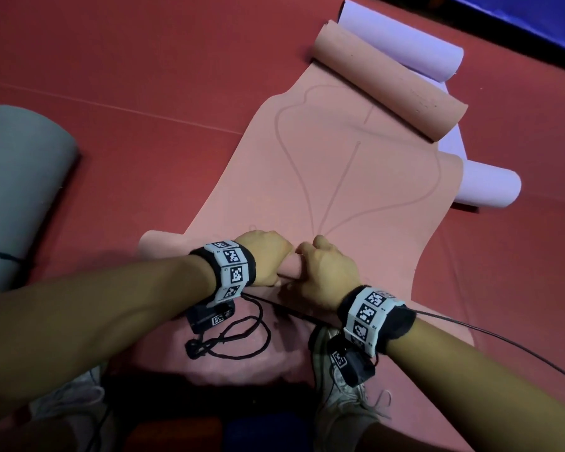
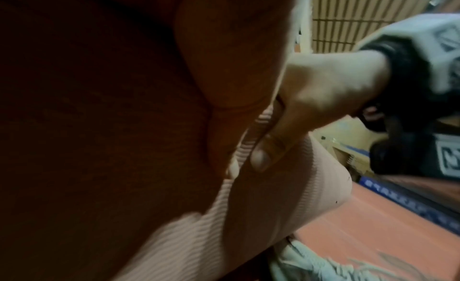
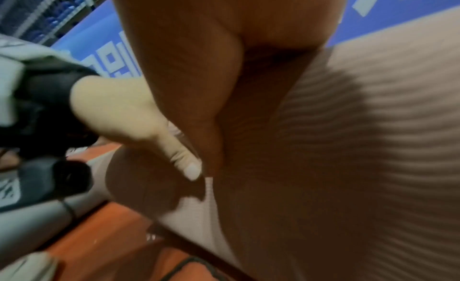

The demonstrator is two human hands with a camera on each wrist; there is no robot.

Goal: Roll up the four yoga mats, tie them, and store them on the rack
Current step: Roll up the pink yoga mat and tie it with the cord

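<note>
A pink yoga mat [image 1: 340, 177] lies spread on the red floor, its far end curled into a loose roll [image 1: 388, 83]. Its near end is rolled into a small tube [image 1: 289, 267] with a ribbed underside [image 2: 286, 196]. My left hand [image 1: 263, 256] and right hand [image 1: 327, 272] sit side by side on this tube, fingers curled over it and thumbs [image 2: 268, 151] [image 3: 184, 161] pressed on its near side. A lilac mat [image 1: 402, 37] lies under the pink one, both ends curled. A grey rolled mat [image 1: 17, 190] tied with black cord lies at the left.
A loose black cord [image 1: 229, 337] lies on the floor just behind the tube, near my shoe [image 1: 343, 402]. A thin cable [image 1: 503, 340] runs off to the right. A blue padded edge [image 1: 519, 14] borders the floor at the far right.
</note>
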